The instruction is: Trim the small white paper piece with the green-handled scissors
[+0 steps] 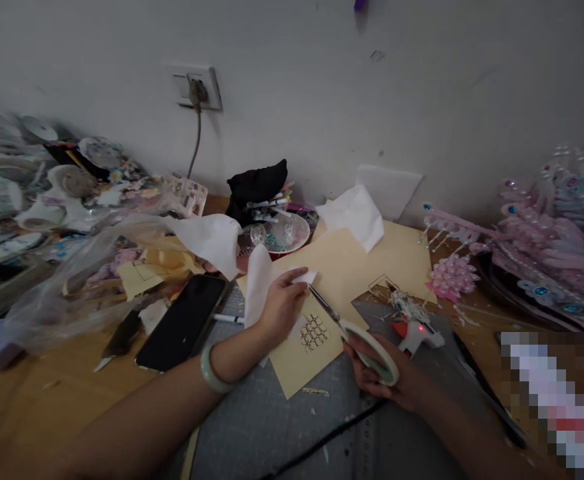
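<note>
Scissors are held in the right hand, whose fingers are closed around the pale handle loops. The left hand is pinched on white cloth; a small white end comes out beyond its thumb and fingers, while a longer part hangs on the left side, behind the wrist. The two hands are apart, and only the blades go across the gap between them.

The long axis of the scissors is slanted: from the right hand it goes leftward and away from the person, so the tips arrive just beside the left fingertips and the small white end. The cloth therefore lies to the left of the right hand and a little farther forward, with the left hand nearer to it. Whether the tips touch the cloth, or how wide the blades are parted, I cannot tell.

Below the blades is cream paper with a drawn pattern of dark rings, on a grey cutting mat. Just beyond the right hand rests a glue gun with a red light. To the left of the left hand lies a black phone. Farther forward, near the wall, stand a bowl with small pieces and another white cloth.
</note>
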{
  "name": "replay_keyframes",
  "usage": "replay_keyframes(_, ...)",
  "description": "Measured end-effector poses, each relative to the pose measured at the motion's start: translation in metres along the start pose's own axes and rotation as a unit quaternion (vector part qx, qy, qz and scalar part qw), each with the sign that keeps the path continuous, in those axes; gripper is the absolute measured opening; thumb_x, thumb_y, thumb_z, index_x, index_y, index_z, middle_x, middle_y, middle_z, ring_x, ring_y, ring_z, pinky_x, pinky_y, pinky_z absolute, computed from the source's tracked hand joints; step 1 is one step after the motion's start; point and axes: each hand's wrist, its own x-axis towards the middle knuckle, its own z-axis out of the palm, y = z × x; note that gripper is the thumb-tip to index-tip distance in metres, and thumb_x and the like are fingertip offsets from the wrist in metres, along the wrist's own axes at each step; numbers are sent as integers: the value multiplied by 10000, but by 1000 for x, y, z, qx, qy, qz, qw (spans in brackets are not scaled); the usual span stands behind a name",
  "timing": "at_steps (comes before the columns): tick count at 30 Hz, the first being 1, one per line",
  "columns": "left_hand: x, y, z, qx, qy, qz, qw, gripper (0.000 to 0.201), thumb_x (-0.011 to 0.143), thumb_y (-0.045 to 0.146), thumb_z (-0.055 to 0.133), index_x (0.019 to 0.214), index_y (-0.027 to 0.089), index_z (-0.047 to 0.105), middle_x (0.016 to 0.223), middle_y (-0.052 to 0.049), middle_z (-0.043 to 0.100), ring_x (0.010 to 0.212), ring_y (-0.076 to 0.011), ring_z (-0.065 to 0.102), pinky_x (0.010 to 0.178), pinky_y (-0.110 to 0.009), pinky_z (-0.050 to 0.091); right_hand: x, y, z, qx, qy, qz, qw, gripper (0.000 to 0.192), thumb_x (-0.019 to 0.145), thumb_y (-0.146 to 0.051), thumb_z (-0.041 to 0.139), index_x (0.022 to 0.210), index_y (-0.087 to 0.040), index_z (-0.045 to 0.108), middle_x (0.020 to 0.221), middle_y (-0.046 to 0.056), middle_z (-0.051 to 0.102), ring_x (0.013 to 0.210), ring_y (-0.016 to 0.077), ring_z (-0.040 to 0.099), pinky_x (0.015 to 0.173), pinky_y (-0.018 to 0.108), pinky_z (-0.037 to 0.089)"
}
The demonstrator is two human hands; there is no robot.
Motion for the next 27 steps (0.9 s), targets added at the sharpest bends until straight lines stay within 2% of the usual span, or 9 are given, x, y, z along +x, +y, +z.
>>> replay_keyframes(12,3,-2,-1,-17,6,7,1000,357,538,107,640,891,130,593,730,-28,635,624,-120,575,622,-241,418,1,1,0,13,3,-12,1000,401,570,-485,691,643,-151,481,377,-85,378,287,4,243,247,124,136)
replay_keyframes(27,4,-3,-2,-25,-4,9,1000,377,551,107,641,924,132,594,670,-13,628,574,-103,552,580,-225,401,1,5,-5,30,-11,-12,999,377,633,-505,636,674,-154,505,380,-82,379,287,10,245,258,129,120)
